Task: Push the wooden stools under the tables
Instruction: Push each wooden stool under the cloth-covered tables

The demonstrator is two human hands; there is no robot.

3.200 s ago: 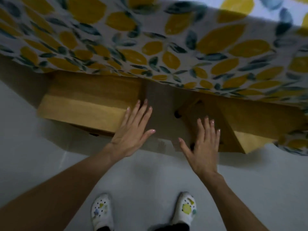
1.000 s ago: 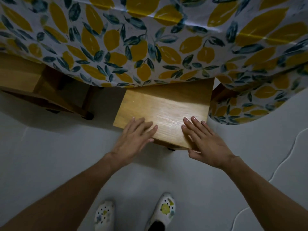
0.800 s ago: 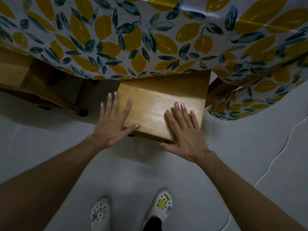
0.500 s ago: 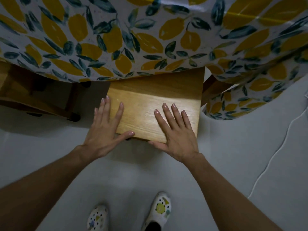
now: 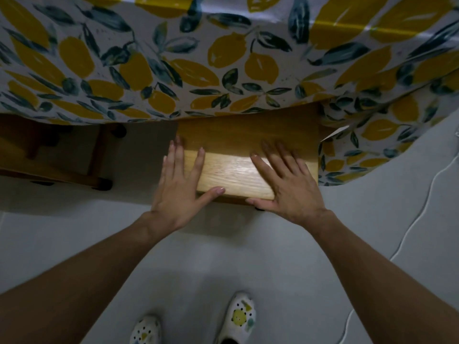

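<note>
1. My left hand point(image 5: 177, 192) lies flat at the left end of the wooden stool point(image 5: 238, 167), in the middle of the frame. Its fingers are spread and straight; the outer ones run past the seat's left edge, the index finger rests on the seat top, and the thumb presses along the near edge. It grips nothing.
2. My right hand point(image 5: 289, 186) lies flat on the right part of the seat, fingers splayed and pointing toward the top of the frame, thumb along the near edge. It too is open, palm down, closed around nothing.
3. The stool's far half sits in shadow beneath the hanging lemon-print tablecloth point(image 5: 198, 58), which fills the upper part of the frame; the near half of the seat sticks out, lit.
4. At the left edge, a second wooden stool point(image 5: 49, 167) sits under the cloth, with its legs and dark feet showing.
5. The floor point(image 5: 248, 256) is pale grey. A thin white cable point(image 5: 422, 209) winds down the right side.
6. My patterned white shoes point(image 5: 239, 319) show at the bottom centre.
</note>
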